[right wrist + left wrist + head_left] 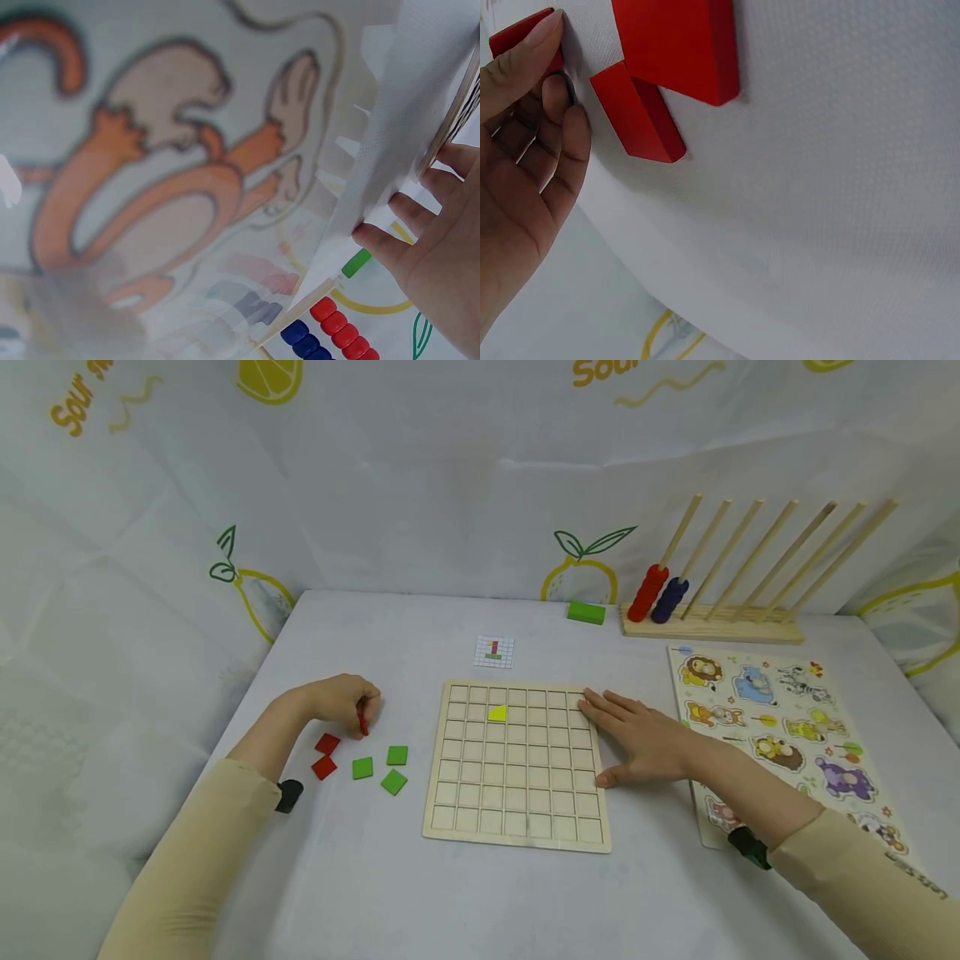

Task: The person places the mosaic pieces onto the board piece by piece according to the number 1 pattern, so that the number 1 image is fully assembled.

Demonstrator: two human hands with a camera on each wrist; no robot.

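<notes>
My left hand (341, 700) pinches a red square tile (516, 31) between thumb and fingers, left of the gridded wooden board (516, 775). Just below that hand, two more red tiles (324, 767) lie on the table with their corners close together. Several green square tiles (362, 767) are spread between them and the board. One yellow tile (497, 713) with a slanted side sits in a cell of the board's second row. With fingers spread, my right hand (637, 739) rests at the board's right edge, fingertips on its rim and thumb lower down.
Behind the board lies a small card (494, 652) with a coloured grid pattern. A green block (586, 612) stands farther back, beside a wooden peg abacus (712, 628) with red and blue beads. An animal puzzle board (772, 718) lies at the right, partly under my right forearm.
</notes>
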